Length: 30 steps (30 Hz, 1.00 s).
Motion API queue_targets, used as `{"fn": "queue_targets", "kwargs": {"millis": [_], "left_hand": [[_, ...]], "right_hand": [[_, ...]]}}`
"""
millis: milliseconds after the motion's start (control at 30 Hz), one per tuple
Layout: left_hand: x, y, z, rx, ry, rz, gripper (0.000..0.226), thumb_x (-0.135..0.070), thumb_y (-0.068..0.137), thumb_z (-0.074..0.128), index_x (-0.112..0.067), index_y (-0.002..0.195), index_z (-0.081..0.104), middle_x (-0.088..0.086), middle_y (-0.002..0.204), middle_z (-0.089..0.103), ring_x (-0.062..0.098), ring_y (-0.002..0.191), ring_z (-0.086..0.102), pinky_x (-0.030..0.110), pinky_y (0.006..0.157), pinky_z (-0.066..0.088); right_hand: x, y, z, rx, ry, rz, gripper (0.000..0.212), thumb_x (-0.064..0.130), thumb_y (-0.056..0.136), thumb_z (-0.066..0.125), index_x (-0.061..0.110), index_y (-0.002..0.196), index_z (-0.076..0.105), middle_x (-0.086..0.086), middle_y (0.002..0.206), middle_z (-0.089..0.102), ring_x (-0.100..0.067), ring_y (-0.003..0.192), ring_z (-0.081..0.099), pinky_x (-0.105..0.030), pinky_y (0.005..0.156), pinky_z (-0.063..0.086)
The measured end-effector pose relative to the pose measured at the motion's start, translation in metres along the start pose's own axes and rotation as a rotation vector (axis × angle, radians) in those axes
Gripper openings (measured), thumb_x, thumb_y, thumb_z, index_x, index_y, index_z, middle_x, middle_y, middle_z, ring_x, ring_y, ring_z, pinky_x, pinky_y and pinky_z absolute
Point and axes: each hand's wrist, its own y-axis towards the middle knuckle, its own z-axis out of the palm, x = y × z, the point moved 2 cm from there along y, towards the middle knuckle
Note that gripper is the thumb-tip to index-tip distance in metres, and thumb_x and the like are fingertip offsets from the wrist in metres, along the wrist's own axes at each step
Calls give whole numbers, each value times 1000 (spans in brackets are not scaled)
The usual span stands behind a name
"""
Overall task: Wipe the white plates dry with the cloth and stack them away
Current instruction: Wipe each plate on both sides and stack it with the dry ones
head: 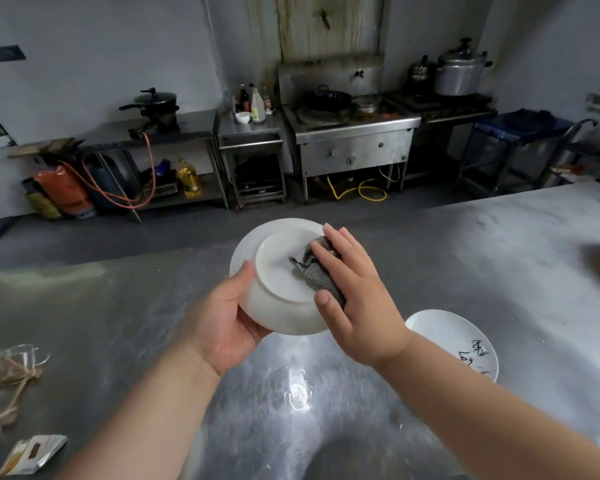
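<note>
Two hands work on one white plate (280, 284), upside down above the steel table (118, 306). The left hand (222, 323) grips its rim. The right hand (357, 299) presses the grey cloth (309, 268) on it, fingers straight. Push too hard and it may slip and break.

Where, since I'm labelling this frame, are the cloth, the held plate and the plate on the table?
cloth (308, 270): head view, on its grey folds.
held plate (274, 268): head view, on its upturned base.
plate on the table (440, 334): head view, on its bare white inside.
</note>
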Motion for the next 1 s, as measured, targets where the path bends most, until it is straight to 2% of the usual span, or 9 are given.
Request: {"fn": "queue_targets", "kwargs": {"millis": [100, 200, 333, 467, 600, 733, 800, 867, 1000], "left_hand": [[26, 1, 3, -38, -28, -25, 45, -36, 107, 44, -6, 133, 66, 17, 127, 73, 27, 113, 73, 41, 88, 64], [39, 3, 3, -42, -104, -35, 50, -40, 110, 40, -5, 138, 63, 19, 136, 67, 31, 124, 67, 44, 104, 56], [36, 5, 11, -70, -185, 19, 46, -39, 111, 41, -8, 136, 63, 18, 129, 72, 31, 114, 73, 41, 85, 64], [48, 4, 24, -74, -229, -65, 54, -44, 109, 42, -2, 125, 72, 20, 133, 69, 33, 119, 70, 44, 107, 49], [60, 7, 22, -104, -231, -113, 55, -44, 108, 43, -2, 139, 62, 19, 133, 69, 31, 121, 69, 41, 102, 55], [69, 8, 31, -105, -183, -123, 43, -36, 111, 42, -6, 135, 61, 20, 126, 72, 35, 113, 72, 50, 95, 55], [81, 12, 37, -97, -154, -178, 37, -34, 110, 46, -11, 134, 62, 15, 124, 74, 32, 109, 74, 49, 86, 60], [97, 20, 38, -92, -104, -250, 36, -34, 109, 46, -14, 135, 63, 12, 122, 75, 29, 104, 76, 44, 73, 64], [132, 39, 44, -72, 37, -387, 35, -32, 110, 46, -13, 133, 65, 12, 108, 78, 26, 83, 78, 38, 58, 62]], "right_hand": [[20, -32, 34, 37, -194, 89, 86, 71, 103, 15, 14, 166, 24, -4, 175, 10, -29, 162, -4, -69, 124, 4], [22, -34, 41, 127, -303, 75, 87, 73, 102, 9, 16, 167, 16, -3, 176, 2, -30, 161, -10, -70, 124, -3], [2, -3, 15, 73, -269, 219, 88, 76, 100, 4, 19, 167, 16, -1, 176, 2, -27, 161, -10, -66, 125, -1], [35, -30, 34, 105, -313, -68, 87, 69, 103, 13, 9, 164, 28, -9, 174, 16, -33, 162, 4, -60, 128, 8], [11, -45, 29, 79, -297, -133, 76, 62, 106, 19, 14, 158, 44, -2, 167, 36, -26, 159, 23, -52, 129, 17], [-33, -46, -23, -59, -68, 332, 57, 50, 110, 27, 19, 148, 56, 6, 150, 52, -9, 143, 44, -44, 121, 35], [-46, -52, -47, -55, 266, 699, 46, 46, 110, 31, 19, 123, 66, -4, 102, 77, -15, 96, 73, -44, 93, 55], [-71, -68, -67, -50, 372, 1021, 42, 48, 105, 43, 17, 100, 71, -4, 66, 70, -25, 62, 65, -43, 71, 52], [-108, -104, -106, 81, 313, 1161, 44, 46, 94, 57, 2, 90, 64, 0, 69, 57, -18, 64, 47, -33, 71, 38]]}}
